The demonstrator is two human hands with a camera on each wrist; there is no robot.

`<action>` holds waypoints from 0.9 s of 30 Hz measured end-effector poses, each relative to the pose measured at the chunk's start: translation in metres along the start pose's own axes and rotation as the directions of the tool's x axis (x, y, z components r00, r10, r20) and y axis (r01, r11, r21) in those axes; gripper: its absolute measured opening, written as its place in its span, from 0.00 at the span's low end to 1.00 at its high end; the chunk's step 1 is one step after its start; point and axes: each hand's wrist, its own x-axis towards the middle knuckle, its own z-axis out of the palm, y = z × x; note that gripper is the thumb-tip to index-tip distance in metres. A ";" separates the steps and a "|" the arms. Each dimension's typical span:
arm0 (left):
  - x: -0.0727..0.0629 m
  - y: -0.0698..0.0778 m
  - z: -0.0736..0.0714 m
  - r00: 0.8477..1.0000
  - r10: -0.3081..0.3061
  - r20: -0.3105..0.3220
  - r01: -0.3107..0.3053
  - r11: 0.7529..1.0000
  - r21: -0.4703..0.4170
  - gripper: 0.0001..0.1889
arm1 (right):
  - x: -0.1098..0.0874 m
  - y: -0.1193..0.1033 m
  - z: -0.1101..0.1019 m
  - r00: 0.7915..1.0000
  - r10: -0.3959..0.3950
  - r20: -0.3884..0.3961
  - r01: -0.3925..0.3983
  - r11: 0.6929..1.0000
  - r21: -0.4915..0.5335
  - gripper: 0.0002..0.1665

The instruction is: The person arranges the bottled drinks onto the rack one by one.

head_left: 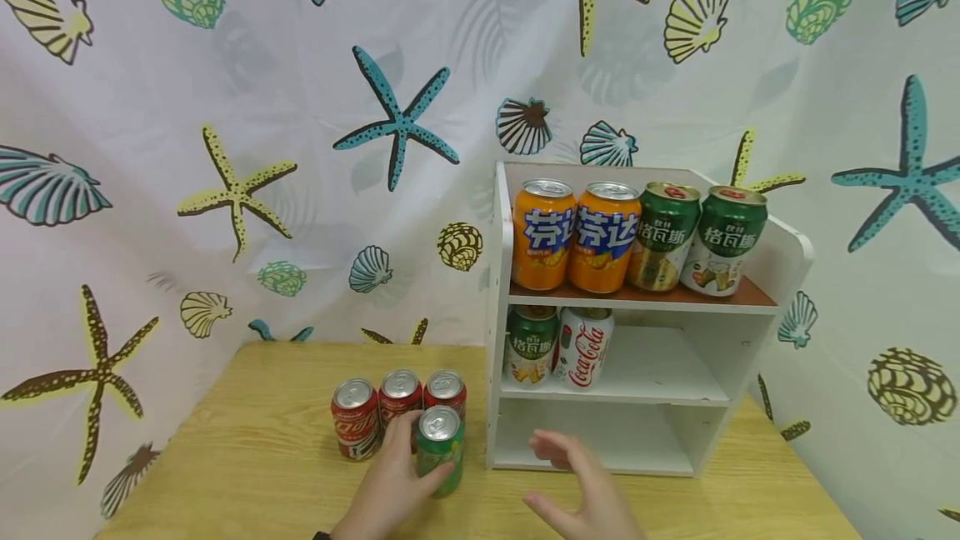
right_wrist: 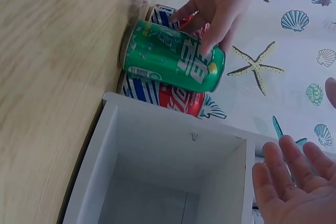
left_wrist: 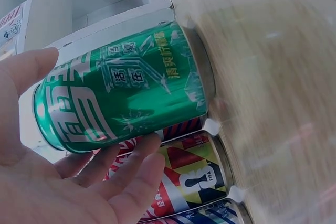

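A green Sprite can (head_left: pixel 440 444) stands upright on the wooden table, just left of the white shelf. My left hand (head_left: pixel 397 473) holds it, thumb on the near side and fingers round the far side; the left wrist view shows the can (left_wrist: pixel 136 85) between thumb and fingers. Right behind it are three red Coca-Cola cans, the left one (head_left: pixel 355 427), the middle one (head_left: pixel 401 394) and the right one (head_left: pixel 446 390), partly covered by the hand and green can. In front of the shelf, my right hand (head_left: pixel 588 490) hovers with spread fingers and holds nothing.
The white shelf (head_left: pixel 637 400) has three levels. On top stand two orange Fanta cans (head_left: pixel 542 248) and two green-and-white cans (head_left: pixel 723 244). The middle level has a green-and-white can (head_left: pixel 531 348) and a white Coca-Cola can (head_left: pixel 585 348) at its left. Behind hangs a shell-patterned cloth (head_left: pixel 300 107).
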 end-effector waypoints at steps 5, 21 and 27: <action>0.001 0.000 0.003 1.000 -0.004 -0.015 0.004 1.000 0.003 0.45 | 0.000 -0.008 0.004 0.992 0.108 0.064 -0.110 0.994 0.020 0.35; 0.002 -0.002 0.008 0.999 -0.047 -0.018 0.046 0.998 -0.040 0.46 | -0.005 -0.003 0.023 0.990 0.074 0.117 -0.077 0.997 0.027 0.36; 0.003 -0.004 0.007 0.999 -0.032 -0.019 0.031 0.998 -0.047 0.45 | -0.006 -0.004 0.025 0.990 0.066 0.122 -0.069 0.997 0.021 0.36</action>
